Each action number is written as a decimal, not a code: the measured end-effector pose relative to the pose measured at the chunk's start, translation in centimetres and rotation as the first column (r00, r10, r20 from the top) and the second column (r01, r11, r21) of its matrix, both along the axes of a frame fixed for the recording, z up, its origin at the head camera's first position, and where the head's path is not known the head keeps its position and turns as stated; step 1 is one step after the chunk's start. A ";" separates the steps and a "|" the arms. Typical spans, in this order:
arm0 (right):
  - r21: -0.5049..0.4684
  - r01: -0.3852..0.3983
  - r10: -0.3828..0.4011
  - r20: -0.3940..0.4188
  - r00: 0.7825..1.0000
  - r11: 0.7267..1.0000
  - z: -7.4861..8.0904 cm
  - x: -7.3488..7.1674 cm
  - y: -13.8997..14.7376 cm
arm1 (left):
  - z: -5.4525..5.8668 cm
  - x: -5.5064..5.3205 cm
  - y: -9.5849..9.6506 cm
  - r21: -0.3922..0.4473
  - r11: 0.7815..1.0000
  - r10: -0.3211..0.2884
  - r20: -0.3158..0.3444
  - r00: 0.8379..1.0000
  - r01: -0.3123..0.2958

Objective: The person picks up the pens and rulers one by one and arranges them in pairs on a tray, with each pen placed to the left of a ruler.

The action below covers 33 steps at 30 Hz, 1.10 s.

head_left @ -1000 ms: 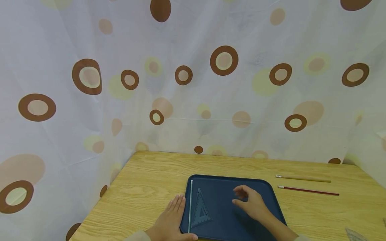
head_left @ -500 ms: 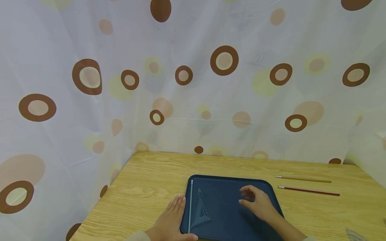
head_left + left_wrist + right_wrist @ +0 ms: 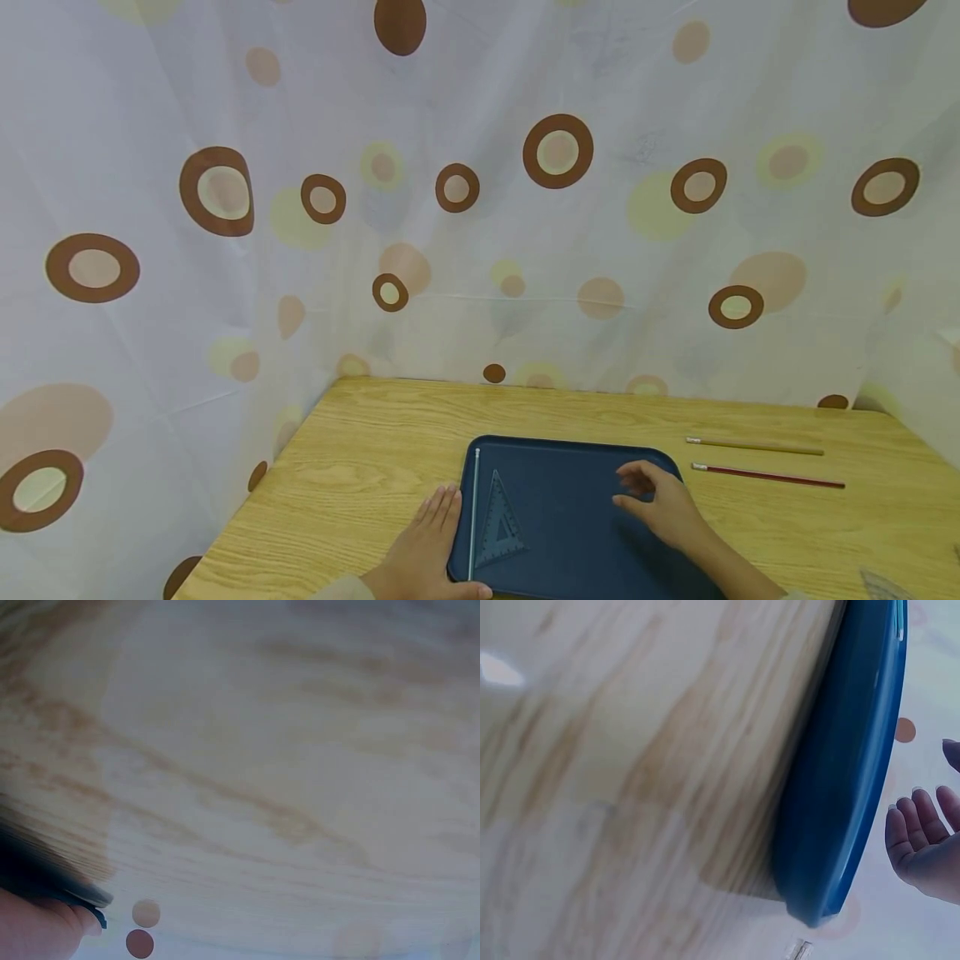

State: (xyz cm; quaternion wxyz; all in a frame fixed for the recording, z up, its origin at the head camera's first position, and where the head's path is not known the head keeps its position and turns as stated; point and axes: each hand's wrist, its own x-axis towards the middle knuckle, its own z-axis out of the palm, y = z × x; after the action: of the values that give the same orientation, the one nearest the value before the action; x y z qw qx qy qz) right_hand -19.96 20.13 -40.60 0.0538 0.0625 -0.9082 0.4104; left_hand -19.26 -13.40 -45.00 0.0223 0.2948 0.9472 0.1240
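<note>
1. The left hand [image 3: 423, 542] isn't wrapped around anything. Its fingers are straight and close together against the left side of the dark blue tray [image 3: 562, 525], and its thumb [image 3: 471, 590] is at the tray's near left corner.
2. The right hand [image 3: 663, 508] holds nothing. It is over the right part of the tray, with its fingers softly bent and a gap between them and its thumb.
3. The tray lies flat on the wooden table [image 3: 375, 442]. In it, along the left side, is a thin pale blue pencil [image 3: 473, 517], and just right of that is a see-through triangle ruler [image 3: 500, 525].
4. To the right of the tray are a yellow pencil [image 3: 757, 446] and a red pencil [image 3: 772, 476], side by side. Part of a clear ruler [image 3: 885, 586] peeks in at the bottom right.
5. A white cloth [image 3: 480, 242] with brown and yellow spots and rings hangs behind.
6. The left wrist view shows a digit's tip right up at a dark edge, which the head view doesn't show so close.
7. The right wrist view shows the tray's outside wall, plus a shiny pencil end [image 3: 800, 949]; I can't tell whose.
8. The triangle ruler has little marks along its edges, too small to read.
</note>
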 end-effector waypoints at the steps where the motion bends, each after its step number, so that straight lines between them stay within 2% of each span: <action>1: 0.001 0.001 -0.001 0.000 1.000 1.000 0.0 0.0 0.1 | 0.0 0.0 0.0 -0.002 1.000 0.000 -0.004 1.000 0.000; 13: 0.039 0.024 -0.024 0.004 1.000 0.999 0.0 -0.1 1.1 | -0.2 0.0 -0.1 -0.001 1.000 -0.013 -0.035 0.999 0.013; 25: 0.097 0.029 -0.023 -0.066 0.998 0.995 0.0 -0.2 2.9 | -0.1 0.0 0.0 -0.003 1.000 -0.004 -0.014 1.000 0.004; 29: 0.116 0.030 -0.021 -0.083 0.996 0.993 -0.1 -0.2 3.5 | -0.1 -0.1 0.0 -0.011 1.000 -0.011 -0.036 0.999 0.011; 33: 0.119 0.033 -0.026 -0.066 0.997 0.992 -0.1 -0.1 4.2 | -0.2 -0.1 -0.1 -0.010 1.000 -0.020 -0.055 0.998 0.019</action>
State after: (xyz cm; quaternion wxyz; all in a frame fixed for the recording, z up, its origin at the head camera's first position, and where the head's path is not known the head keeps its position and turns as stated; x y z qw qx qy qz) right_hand -20.08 24.30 -40.70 0.0852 0.0653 -0.9298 0.3520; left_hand -19.32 -13.47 -45.16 -0.0012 0.3073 0.9451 0.1112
